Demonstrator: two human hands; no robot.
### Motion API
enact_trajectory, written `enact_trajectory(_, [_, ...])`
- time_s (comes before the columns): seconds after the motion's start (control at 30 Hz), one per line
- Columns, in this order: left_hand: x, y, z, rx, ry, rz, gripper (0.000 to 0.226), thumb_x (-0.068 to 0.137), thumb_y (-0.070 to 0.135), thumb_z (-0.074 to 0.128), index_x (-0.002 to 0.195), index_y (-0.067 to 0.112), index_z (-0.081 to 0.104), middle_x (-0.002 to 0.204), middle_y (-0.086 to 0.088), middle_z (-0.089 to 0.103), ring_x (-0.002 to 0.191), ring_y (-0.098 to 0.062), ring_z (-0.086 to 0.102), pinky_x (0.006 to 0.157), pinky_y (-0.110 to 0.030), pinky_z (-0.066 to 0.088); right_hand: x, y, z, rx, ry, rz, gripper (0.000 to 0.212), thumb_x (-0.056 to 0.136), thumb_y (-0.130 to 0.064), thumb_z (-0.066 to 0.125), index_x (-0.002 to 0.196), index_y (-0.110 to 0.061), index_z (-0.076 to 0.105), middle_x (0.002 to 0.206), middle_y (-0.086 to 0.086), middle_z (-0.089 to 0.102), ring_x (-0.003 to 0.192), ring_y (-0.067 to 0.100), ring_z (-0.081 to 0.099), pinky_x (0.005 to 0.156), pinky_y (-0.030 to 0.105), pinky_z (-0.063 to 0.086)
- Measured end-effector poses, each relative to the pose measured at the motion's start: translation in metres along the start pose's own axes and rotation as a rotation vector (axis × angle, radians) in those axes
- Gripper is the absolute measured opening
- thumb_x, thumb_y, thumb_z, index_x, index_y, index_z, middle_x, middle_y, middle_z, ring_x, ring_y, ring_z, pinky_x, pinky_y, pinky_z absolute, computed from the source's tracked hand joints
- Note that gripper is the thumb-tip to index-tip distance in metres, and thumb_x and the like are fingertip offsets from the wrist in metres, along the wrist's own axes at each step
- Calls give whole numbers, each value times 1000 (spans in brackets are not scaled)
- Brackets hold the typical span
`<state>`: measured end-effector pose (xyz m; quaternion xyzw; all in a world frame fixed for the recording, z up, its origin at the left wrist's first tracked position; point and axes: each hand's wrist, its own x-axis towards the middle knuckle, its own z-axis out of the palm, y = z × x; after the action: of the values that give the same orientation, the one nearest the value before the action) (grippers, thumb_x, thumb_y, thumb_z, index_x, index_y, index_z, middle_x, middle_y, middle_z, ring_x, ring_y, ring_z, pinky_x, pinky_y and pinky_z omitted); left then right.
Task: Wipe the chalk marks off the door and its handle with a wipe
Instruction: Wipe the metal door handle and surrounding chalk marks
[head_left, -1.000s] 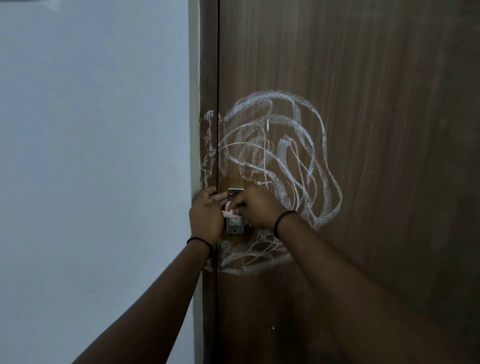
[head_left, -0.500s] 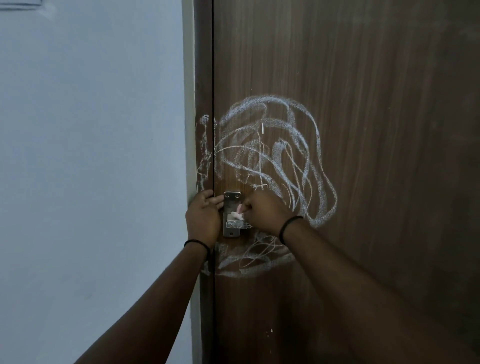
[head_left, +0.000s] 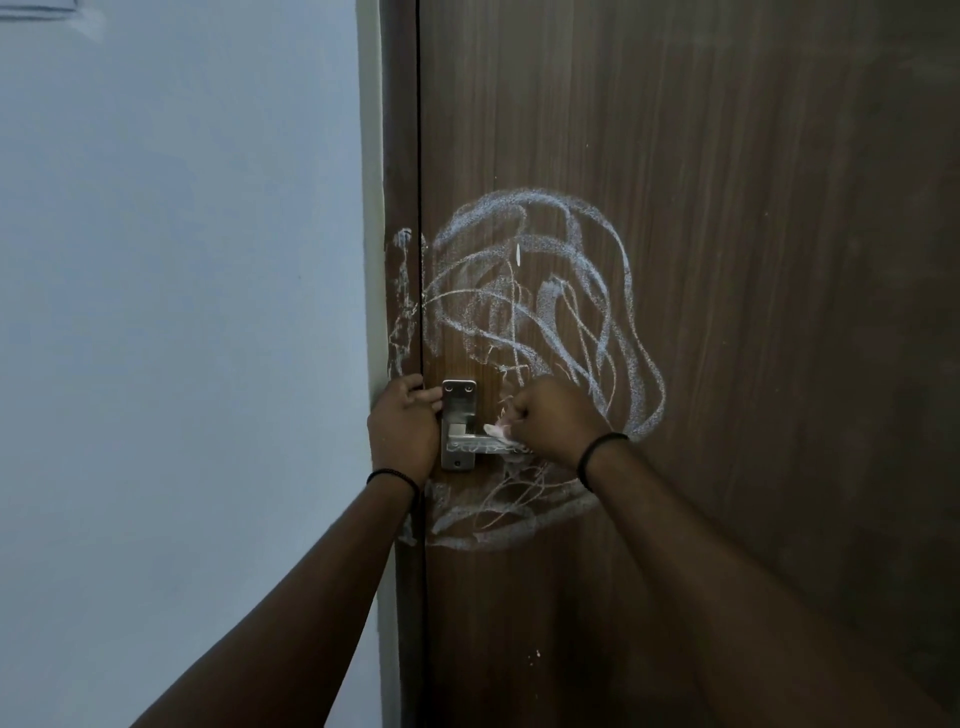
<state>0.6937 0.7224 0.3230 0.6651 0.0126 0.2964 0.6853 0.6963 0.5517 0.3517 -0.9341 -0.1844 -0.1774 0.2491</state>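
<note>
the right hand (head_left: 550, 415) has its fingers curled tight around a small white wipe (head_left: 497, 430), pressing it onto the metal lever handle (head_left: 480, 446) of the brown wooden door (head_left: 727, 260). the left hand (head_left: 404, 426) rests at the door's edge, fingers loosely bent against the handle's steel backplate (head_left: 458, 402), holding nothing. white chalk scribbles (head_left: 540, 312) loop above and below the handle and run onto the door frame (head_left: 400, 301).

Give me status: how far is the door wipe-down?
Done: nothing visibly clean. In hand: right hand grips the wipe on the handle, which shows chalk; left hand rests by the door edge. Left: chalk scribble on the door and frame marks.
</note>
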Motion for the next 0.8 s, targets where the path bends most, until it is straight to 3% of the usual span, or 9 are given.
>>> enact_trajectory(0.2, [-4,0,-4,23,-3,15,36,96,2,44,131,4,55,117,-12,70,108,-22,66,102,-45,50,-4,-25,32,14,64,-109,13,88,-29,69,77,-26,76,92,-3,74,92,18,66,83,39,56])
enact_trajectory(0.27, [-4,2,-5,47,-22,26,36,97,3,43,132,4,54,118,-12,70,109,-22,66,103,-44,50,-9,-5,23,76,54,-47,10,88,-35,69,83,-30,77,87,-11,75,77,9,67,74,36,57])
enact_trajectory(0.33, [-2,3,-5,50,-25,31,37,97,2,43,132,4,54,117,-12,70,108,-22,66,102,-44,50,-16,15,9,101,75,28,10,85,-35,73,76,-34,76,73,-16,72,62,4,64,61,32,55])
enact_trajectory(0.5, [-4,-1,0,40,2,29,37,95,-1,46,131,5,57,114,-10,70,107,-20,66,102,-43,51,-15,17,2,73,73,48,12,85,-27,73,74,-28,77,62,-19,69,53,-3,62,51,18,44])
enact_trajectory(0.57, [-5,-2,1,61,0,41,38,94,-1,45,130,5,57,116,-10,70,109,-20,66,102,-44,51,-10,-3,16,109,42,-3,9,86,-27,72,79,-26,77,66,-16,71,58,-2,64,60,22,51])
enact_trajectory(0.63, [-5,-1,1,78,-10,45,38,95,0,45,130,4,57,120,-11,69,112,-20,65,103,-44,50,-6,-21,29,105,60,-44,9,87,-28,72,82,-24,77,82,-12,75,85,6,67,87,28,51])
enact_trajectory(0.67, [-5,-1,0,80,-15,42,37,95,1,45,130,4,57,121,-12,69,113,-20,65,104,-44,49,-4,-24,32,96,75,-50,9,87,-29,72,82,-25,77,86,-11,75,93,10,66,91,31,49])
enact_trajectory(0.7, [-5,0,-1,81,-22,38,36,96,2,46,130,4,57,121,-12,69,113,-20,64,104,-44,49,-4,-23,32,104,78,-44,8,87,-30,72,83,-25,77,87,-11,75,94,11,65,91,33,51])
enact_trajectory(0.8, [-6,-1,-4,87,-40,48,34,97,5,48,130,5,57,121,-10,69,114,-20,64,105,-43,48,-9,-2,25,206,50,6,11,87,-28,71,82,-22,78,79,-9,73,68,13,66,73,39,59])
